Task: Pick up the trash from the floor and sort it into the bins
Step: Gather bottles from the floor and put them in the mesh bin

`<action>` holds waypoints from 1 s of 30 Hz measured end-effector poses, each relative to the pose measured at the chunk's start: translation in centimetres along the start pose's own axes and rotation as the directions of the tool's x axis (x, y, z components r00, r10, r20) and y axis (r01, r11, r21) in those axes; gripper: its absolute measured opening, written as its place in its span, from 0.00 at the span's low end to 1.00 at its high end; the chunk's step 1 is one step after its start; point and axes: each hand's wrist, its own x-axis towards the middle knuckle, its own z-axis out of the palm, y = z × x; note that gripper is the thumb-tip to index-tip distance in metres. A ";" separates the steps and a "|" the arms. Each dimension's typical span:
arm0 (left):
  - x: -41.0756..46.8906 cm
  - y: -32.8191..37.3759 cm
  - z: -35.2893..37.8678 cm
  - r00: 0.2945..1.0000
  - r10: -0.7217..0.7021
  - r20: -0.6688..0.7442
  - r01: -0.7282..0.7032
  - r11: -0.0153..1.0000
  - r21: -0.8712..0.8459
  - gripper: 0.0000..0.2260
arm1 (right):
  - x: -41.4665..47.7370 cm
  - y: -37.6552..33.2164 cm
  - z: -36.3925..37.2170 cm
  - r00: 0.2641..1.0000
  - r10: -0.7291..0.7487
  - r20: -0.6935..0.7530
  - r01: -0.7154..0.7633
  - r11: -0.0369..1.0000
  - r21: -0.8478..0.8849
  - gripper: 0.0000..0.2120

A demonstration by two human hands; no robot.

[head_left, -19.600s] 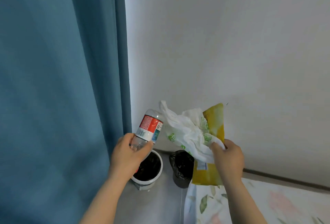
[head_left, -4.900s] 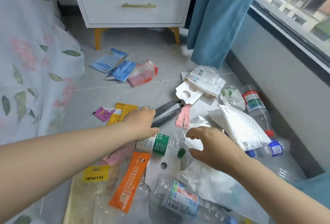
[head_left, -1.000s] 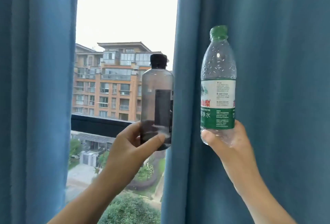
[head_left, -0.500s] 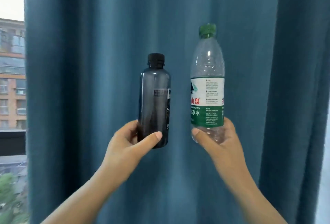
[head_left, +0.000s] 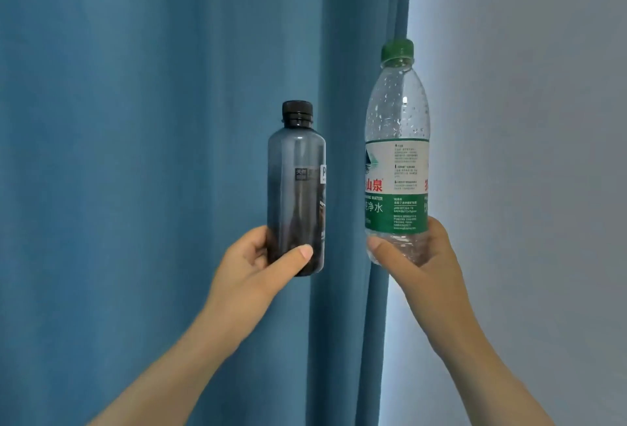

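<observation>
Dark bottle point(head_left: 297, 188): smoky translucent plastic, black cap on, held upright in front of the blue curtain point(head_left: 135, 120), just inside the curtain's right edge. The left grip point(head_left: 252, 266) is closed round its base, with the thumb across the front and the fingers behind. Its contents cannot be told. Clear bottle point(head_left: 397, 157): green cap on, white-and-green label with red characters, droplets on the inside of the upper half. It is held upright at the curtain's right edge, overlapping both the curtain and the pale wall point(head_left: 529, 154) to the right of the curtain. The right grip point(head_left: 419, 256) is closed round its base, thumb in front below the label. Against the curtain, the clear bottle's cap stands higher than the dark bottle's. The two bottles are near each other but apart, with a fold of curtain showing between them. Both forearms are bare and rise from the bottom of the view.
</observation>
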 end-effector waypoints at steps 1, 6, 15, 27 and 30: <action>0.6 -0.6 0.7 1.000 -0.003 0.031 0.004 1.000 -0.013 0.09 | 0.0 0.3 -0.8 1.000 0.008 -0.028 -0.008 1.000 -0.018 0.20; 3.2 -3.9 2.9 0.985 -0.045 0.168 0.064 0.992 -0.110 0.09 | -0.4 2.1 -2.9 0.989 0.060 -0.139 -0.076 0.991 -0.113 0.20; 4.3 -13.6 3.9 0.907 -0.202 0.370 0.272 0.951 -0.149 0.20 | -4.0 9.1 -3.1 0.933 0.241 -0.267 -0.303 0.928 -0.219 0.19; 1.2 -27.7 5.5 0.721 -0.540 0.435 0.573 0.817 0.066 0.25 | -11.6 21.7 -3.9 0.721 0.617 -0.317 -0.689 0.687 -0.230 0.18; 0.2 -31.4 6.8 0.666 -0.622 0.412 0.638 0.761 0.118 0.22 | -12.7 24.4 -4.9 0.659 0.694 -0.290 -0.752 0.618 -0.229 0.18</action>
